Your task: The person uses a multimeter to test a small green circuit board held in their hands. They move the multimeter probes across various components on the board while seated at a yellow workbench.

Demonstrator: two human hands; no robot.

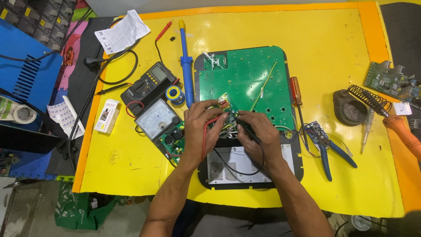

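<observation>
My left hand (199,127) grips a red test probe whose red lead (204,140) runs down past my wrist. My right hand (258,134) grips a black test probe with a black lead (239,169) looping below it. Both probe tips meet on a small circuit board (224,105) lying at the lower edge of a large green circuit board (245,79). The green board rests on a black panel with a grey metal plate (237,169). An analog multimeter (155,119) sits just left of my left hand.
On the yellow mat (333,39): a digital multimeter (147,83), blue desoldering pump (186,66), solder spool (173,93), orange-handled screwdriver (296,92), blue-handled pliers (326,149), soldering iron stand (355,105), orange soldering iron (405,136), small white box (107,115), folded paper (122,31).
</observation>
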